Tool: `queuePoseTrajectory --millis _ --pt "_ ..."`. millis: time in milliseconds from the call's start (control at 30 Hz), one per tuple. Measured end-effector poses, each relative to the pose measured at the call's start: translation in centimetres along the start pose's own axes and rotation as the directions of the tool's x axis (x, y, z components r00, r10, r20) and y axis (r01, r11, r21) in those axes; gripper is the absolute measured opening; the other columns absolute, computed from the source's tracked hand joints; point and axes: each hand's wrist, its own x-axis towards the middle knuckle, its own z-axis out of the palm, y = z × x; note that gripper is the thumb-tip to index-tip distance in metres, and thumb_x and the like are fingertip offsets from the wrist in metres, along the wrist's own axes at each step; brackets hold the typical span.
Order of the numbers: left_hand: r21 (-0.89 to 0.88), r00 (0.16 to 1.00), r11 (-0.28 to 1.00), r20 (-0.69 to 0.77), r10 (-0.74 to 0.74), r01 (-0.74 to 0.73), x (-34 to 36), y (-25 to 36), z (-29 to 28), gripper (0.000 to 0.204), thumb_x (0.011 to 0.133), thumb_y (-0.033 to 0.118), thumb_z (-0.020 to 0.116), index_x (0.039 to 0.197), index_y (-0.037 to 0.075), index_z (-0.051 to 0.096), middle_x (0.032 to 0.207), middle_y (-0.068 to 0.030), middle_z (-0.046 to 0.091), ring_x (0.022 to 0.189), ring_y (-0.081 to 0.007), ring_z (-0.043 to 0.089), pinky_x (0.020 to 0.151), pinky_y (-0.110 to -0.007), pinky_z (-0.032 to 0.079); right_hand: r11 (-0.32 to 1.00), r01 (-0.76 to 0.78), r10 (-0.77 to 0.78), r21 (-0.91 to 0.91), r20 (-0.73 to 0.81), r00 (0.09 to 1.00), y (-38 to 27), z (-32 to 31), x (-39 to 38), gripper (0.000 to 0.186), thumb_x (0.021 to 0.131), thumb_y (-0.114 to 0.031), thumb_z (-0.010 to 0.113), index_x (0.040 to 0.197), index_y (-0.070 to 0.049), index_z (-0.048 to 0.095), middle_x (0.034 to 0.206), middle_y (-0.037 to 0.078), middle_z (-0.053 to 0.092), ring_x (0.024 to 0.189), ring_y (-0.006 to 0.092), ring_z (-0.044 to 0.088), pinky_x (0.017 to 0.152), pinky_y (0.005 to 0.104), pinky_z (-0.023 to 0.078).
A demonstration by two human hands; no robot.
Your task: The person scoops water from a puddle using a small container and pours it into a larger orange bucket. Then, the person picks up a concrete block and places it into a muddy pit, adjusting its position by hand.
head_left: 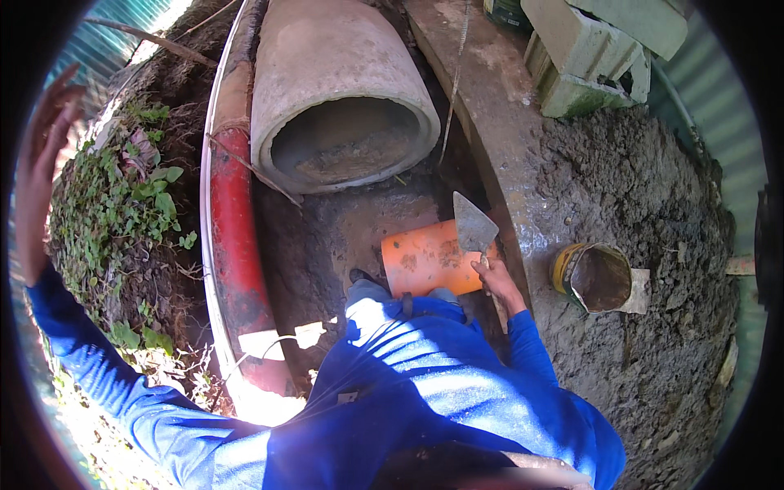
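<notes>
My right hand (pixel 500 282) grips a trowel by its handle, with the grey, mud-stained blade (pixel 474 222) pointing up and away from me. Beneath the trowel an orange plastic pipe or cylinder (pixel 420 261) lies on its side across the muddy trench floor, by my legs. My left hand (pixel 51 135) is raised at the far left, fingers extended and holding nothing visible, near the corrugated sheet and leafy bank. A metal can (pixel 596 278) with dull residue inside stands on the rough mud to the right of the trowel.
A large concrete pipe (pixel 343 57) lies ahead in the trench (pixel 376 212). A red pipe (pixel 233 212) runs along the left, beside a planted bank (pixel 114 229). On the right are a concrete ledge (pixel 449 57), broken blocks (pixel 584 61) and corrugated sheeting (pixel 735 163).
</notes>
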Motion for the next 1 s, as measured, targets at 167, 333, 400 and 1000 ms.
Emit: queuePoseTrajectory --millis 167,333,400,1000 --pt "-0.132 0.867 0.953 0.463 -0.184 0.273 -11.8 0.3 15.3 0.045 0.095 0.025 0.069 0.136 0.007 0.061 0.113 -0.0107 0.070 0.098 -0.0215 0.067 0.084 -0.036 0.054 0.999 0.003 -0.003 -0.037 0.010 1.000 -2.2 1.1 -0.9 0.024 0.100 -0.028 0.066 0.086 -0.009 0.058 0.061 -0.005 0.046 0.046 0.0079 0.045 0.041 0.0283 0.035" --pt "-0.039 0.548 0.981 0.834 -0.073 0.190 -29.2 -5.0 32.5 0.047 0.085 0.018 0.076 0.129 0.003 0.064 0.118 -0.0210 0.070 0.108 -0.0393 0.068 0.092 -0.048 0.055 0.997 0.024 -0.031 -0.071 -0.102 0.994 -3.7 4.9 -2.6 0.026 0.098 -0.029 0.066 0.091 -0.004 0.064 0.062 -0.002 0.053 0.049 0.0098 0.051 0.042 0.0301 0.039" --pt "-0.343 0.545 0.828 0.837 0.055 0.443 -33.2 -5.5 37.5 0.047 0.088 0.012 0.076 0.130 -0.004 0.061 0.104 -0.0196 0.074 0.089 -0.0309 0.074 0.081 -0.038 0.058 0.999 -0.032 0.028 -0.019 -0.175 0.984 -3.3 5.0 -3.4 0.027 0.098 -0.029 0.067 0.092 -0.002 0.065 0.063 -0.001 0.055 0.050 0.0102 0.052 0.043 0.0307 0.041" --pt "-0.689 0.569 0.625 0.698 0.435 0.367 -19.1 -5.0 50.8 0.043 0.094 0.006 0.067 0.135 -0.005 0.058 0.104 -0.0134 0.073 0.089 -0.0187 0.068 0.081 -0.034 0.055 0.910 0.048 0.296 0.411 -0.729 0.618 -5.4 18.5 -18.8 0.034 0.099 -0.034 0.067 0.083 -0.005 0.059 0.063 -0.002 0.050 0.052 0.0093 0.047 0.044 0.0299 0.037"
